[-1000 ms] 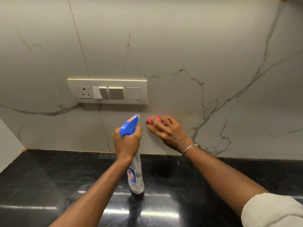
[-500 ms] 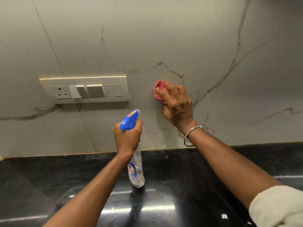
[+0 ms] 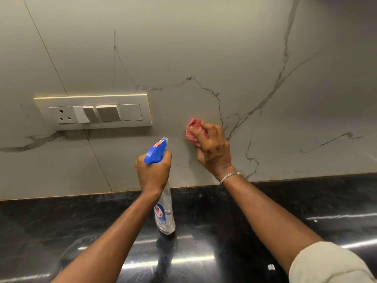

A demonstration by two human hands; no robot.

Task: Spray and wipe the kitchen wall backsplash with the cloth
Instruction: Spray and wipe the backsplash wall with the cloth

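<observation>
Pink cloth (image 3: 193, 125) against backsplash (image 3: 204, 48), bottle (image 3: 164, 209) nearby

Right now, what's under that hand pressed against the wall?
A bunched pink cloth sits under the right hand, against the backsplash. Only its upper left part shows; the rest, and the wall patch behind it, are covered.

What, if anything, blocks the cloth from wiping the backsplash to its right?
Nothing visible. The right hand holds the pink cloth against bare backsplash; the switch panel lies off to the left, and the left hand holds the spray bottle lower down.
</observation>
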